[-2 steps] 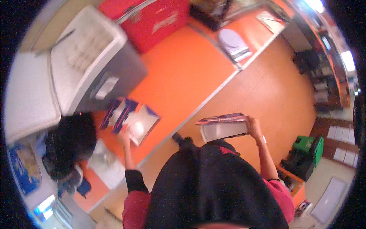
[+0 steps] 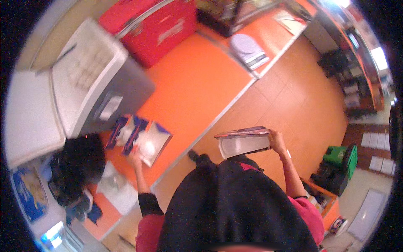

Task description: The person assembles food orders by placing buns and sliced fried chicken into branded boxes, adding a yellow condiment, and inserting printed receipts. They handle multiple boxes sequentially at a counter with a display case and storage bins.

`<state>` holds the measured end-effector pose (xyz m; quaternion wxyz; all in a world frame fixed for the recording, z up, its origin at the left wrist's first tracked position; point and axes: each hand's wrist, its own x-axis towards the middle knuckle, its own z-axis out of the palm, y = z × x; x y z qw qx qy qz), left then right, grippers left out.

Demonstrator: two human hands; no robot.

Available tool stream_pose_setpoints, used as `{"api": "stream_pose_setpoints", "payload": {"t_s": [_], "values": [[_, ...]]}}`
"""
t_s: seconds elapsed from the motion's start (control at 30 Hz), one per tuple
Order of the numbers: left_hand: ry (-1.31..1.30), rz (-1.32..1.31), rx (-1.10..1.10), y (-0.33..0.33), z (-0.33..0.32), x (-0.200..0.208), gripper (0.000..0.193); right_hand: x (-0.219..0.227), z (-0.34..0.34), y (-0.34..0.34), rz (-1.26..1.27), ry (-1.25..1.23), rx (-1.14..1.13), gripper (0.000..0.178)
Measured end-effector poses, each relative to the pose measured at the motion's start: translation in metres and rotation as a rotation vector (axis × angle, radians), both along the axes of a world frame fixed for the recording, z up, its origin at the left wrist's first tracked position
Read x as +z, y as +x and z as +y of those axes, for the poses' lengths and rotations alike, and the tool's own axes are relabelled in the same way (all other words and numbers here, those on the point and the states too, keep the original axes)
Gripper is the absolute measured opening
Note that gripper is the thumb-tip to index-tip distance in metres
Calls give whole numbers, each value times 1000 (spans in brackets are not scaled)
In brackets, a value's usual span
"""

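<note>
My right hand (image 2: 276, 141) is closed on the right end of an open-topped cardboard box (image 2: 245, 145), white inside with dark printed sides. It is held in the air in front of my body, over the floor. On the orange counter to the left lies another open box (image 2: 152, 145), blue and orange outside and white inside. My left hand (image 2: 134, 158) grips its near left edge, though blur softens the fingers. Right beside that box, farther left, is a similar blue and orange box (image 2: 121, 133), partly filled with something pale that I cannot make out.
A grey and white machine (image 2: 111, 90) stands on the orange counter (image 2: 197, 77), with a red case (image 2: 155, 31) behind it. A round-topped pale scale-like device (image 2: 247, 48) lies farther along. A black bag-like thing (image 2: 84, 161) sits at left, and a green bin (image 2: 342, 157) at right.
The whole view has shifted slightly, with the counter and machine appearing a little lower and farther left. Both hands keep their hold on the boxes.
</note>
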<state>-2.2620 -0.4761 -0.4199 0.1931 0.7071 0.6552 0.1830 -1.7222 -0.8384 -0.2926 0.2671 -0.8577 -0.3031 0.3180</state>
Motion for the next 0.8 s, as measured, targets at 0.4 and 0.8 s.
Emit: {"api": "stream_pose_setpoints", "payload": {"t_s": [0.4, 0.8], "values": [[114, 155, 158, 270, -88, 116, 30, -21, -150, 243, 45, 301, -396, 26], [0, -797, -522, 865, -25, 155, 25, -48, -155, 605, -166, 339, -469, 21]]}}
